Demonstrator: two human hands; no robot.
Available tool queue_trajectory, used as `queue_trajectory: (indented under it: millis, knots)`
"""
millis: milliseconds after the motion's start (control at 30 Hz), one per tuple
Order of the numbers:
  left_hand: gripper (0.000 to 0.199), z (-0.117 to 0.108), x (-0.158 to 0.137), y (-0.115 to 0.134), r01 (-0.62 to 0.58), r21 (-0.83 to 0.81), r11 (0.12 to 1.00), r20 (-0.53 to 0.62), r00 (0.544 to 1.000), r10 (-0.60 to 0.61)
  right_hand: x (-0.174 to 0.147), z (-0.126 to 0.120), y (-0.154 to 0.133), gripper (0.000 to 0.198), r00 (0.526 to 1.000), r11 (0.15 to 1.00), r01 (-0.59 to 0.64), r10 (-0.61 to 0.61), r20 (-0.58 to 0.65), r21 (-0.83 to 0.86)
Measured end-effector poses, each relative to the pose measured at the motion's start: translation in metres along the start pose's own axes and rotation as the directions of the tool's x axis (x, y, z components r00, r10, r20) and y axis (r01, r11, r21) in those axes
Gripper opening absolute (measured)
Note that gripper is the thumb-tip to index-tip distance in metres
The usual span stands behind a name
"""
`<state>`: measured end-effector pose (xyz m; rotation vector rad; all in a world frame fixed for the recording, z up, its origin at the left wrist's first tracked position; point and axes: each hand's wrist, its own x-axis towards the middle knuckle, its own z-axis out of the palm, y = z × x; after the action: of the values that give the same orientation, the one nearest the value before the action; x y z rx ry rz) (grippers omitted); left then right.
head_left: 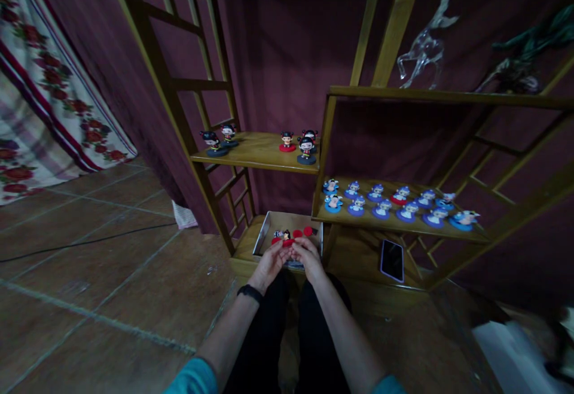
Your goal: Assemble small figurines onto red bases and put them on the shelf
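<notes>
In the head view, our left hand (271, 259) and right hand (309, 253) reach across the near edge of the box (264, 235), fingertips clamped on a red-based figurine (287, 237) over it. Five dolls (306, 149) stand toward the left and right ends of the shelf (258, 146) above.

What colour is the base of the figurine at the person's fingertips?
The figurine's base is red, best seen in the head view.
</notes>
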<state>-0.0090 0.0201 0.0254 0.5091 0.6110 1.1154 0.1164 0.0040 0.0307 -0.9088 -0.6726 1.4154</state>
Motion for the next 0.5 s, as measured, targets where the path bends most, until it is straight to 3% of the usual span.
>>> queue_trajectory:
  millis: [200, 500]
  knots:
    - [0.019, 0.0003, 0.0008, 0.0000, 0.009, 0.026, 1.000, -0.023, 1.000, -0.009, 0.0005, 0.0014, 0.0006, 0.039, 0.999, 0.999, -0.017, 0.015, -0.035, -0.047]
    - [0.036, 0.0017, -0.0013, -0.0048, -0.139, 0.137, 0.981, -0.045, 0.988, 0.146, -0.0012, 0.0017, -0.0004, 0.037, 0.998, 0.999, -0.028, 0.029, -0.057, 0.017]
